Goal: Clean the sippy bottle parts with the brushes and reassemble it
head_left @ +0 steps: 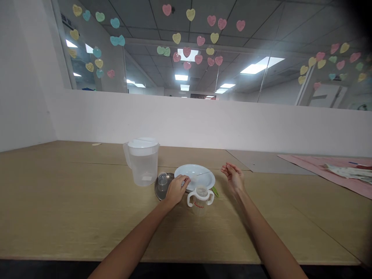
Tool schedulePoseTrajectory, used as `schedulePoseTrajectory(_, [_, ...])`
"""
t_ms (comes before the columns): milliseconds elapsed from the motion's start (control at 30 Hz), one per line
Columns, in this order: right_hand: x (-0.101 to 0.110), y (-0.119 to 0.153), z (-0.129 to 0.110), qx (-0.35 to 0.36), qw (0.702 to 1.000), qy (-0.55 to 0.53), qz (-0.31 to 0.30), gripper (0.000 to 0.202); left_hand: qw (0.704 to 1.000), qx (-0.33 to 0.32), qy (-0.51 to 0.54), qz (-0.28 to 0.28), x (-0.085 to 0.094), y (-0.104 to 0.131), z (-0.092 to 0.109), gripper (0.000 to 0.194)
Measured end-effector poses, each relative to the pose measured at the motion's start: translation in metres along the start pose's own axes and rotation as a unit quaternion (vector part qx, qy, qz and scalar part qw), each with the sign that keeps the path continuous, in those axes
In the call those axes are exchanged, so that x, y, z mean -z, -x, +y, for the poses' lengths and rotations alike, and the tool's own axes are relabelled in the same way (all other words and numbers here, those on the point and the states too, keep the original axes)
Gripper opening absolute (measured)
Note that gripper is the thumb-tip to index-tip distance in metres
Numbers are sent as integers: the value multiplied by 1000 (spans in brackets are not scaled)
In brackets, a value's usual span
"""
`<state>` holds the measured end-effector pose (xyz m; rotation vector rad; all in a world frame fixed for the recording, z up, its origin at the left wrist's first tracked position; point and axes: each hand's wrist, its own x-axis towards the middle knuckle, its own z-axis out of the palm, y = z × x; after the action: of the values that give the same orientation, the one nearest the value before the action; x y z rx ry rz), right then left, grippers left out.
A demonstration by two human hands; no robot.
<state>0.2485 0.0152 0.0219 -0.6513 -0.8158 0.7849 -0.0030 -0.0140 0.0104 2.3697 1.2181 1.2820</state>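
The left hand [176, 190] has its fingers bent and drawn together at the left rim of a shallow, glossy white round plate [186, 169]; whether anything is pinched between the fingertips cannot be determined. The right hand [235, 178] is positioned to the right of the plate, apart from it, with the fingers loosely curled and the thumb near them; its grip contents cannot be confirmed.

A thin, pale stick-like item [204, 173] lies across the plate; its ends are indistinct. A clear baby bottle with a white two-handled collar and red print [200, 207] stands upright, uncapped, in front of the plate, between the forearms. A narrow, bright green item [215, 192] projects from the plate's right edge.

To the left of the plate, a round, dark metal tray [157, 192] carries a small, clear plastic dome-shaped cup [162, 179]. Behind the tray stands a translucent plastic pitcher with a white lid [143, 166], handle to the left. All units rest on a tan tabletop [87, 217]. A pink sheet [305, 164] lies at far right.
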Motion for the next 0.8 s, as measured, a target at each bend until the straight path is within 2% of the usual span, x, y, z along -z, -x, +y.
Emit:
schedulePoseTrajectory(200, [1,0,2,5,1000,17,2,23,1000,-1,-4,4,-1,1,-1,34])
schedulePoseTrajectory(533, [-3,5,-1,61,993,100,-6,25,999,9,-35,7,-1,1,0,29])
schedulePoseTrajectory(800, [-1,2,-1,40,995,82,-29,26,1000,-2,21,18,-4,0,-4,25])
